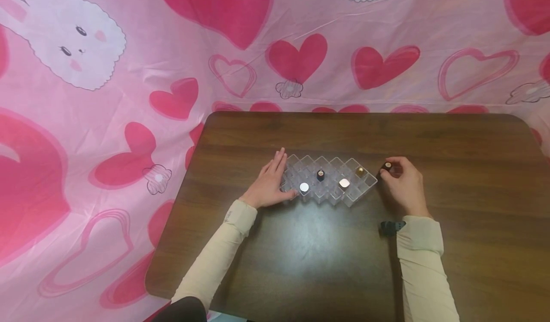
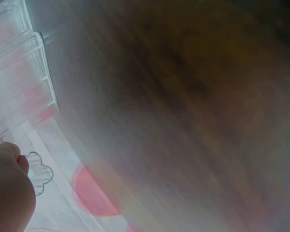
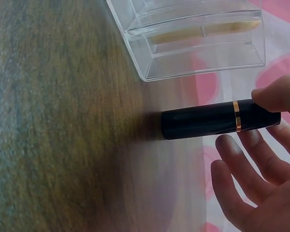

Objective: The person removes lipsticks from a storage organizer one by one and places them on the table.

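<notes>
A clear diamond-celled organizer (image 1: 331, 195) stands on the table, with several lipstick tubes upright in its cells. My left hand (image 1: 268, 182) rests against its left end, fingers straight along the side and thumb near the front corner. Beyond the organizer's right end, my right hand (image 1: 404, 181) pinches a black lipstick tube (image 3: 200, 121) with a gold band between thumb and fingertips. The tube is upright, its lower end close over the table. In the right wrist view, a gold tube (image 3: 183, 35) shows through the organizer's nearest cell.
In the organizer are a black tube (image 1: 320, 175) at the middle, a silver-topped one (image 1: 304, 187), a pinkish-topped one (image 1: 344, 183) and a gold one (image 1: 360, 171). The brown wooden table (image 1: 301, 255) meets a pink heart-print cloth (image 1: 240, 92) at back and left.
</notes>
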A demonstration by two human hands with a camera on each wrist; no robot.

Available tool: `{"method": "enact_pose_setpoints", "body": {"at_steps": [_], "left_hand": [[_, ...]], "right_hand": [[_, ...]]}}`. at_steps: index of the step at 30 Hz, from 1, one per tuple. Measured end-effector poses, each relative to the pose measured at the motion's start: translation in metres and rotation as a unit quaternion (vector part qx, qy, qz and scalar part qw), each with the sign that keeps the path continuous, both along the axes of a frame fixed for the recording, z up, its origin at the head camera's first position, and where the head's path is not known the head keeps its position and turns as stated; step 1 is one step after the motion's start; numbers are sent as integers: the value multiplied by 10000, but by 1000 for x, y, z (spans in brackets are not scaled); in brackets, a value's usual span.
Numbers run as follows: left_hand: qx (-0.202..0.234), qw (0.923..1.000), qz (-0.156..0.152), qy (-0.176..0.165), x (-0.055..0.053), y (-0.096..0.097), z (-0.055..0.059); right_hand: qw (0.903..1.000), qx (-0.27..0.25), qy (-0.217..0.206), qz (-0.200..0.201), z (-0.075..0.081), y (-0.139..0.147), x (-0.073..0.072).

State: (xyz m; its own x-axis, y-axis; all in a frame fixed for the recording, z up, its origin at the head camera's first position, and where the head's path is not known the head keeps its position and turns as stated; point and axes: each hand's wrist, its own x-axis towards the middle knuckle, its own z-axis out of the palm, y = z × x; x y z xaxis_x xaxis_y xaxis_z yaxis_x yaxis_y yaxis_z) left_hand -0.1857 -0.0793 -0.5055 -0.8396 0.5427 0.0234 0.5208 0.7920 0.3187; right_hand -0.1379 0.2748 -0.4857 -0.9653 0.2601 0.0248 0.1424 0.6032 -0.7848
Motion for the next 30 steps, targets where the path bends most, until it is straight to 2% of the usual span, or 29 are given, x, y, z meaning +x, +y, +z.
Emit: {"method": "enact_pose_setpoints", "body": {"at_steps": [21, 30], "left_hand": [[-83, 9999, 9, -127, -1, 0, 1], [39, 9999, 43, -159, 0, 0, 2]], "right_hand": [[9999, -73, -84, 109, 4, 2, 1], [9999, -119, -55, 68, 6, 2, 2]]}}
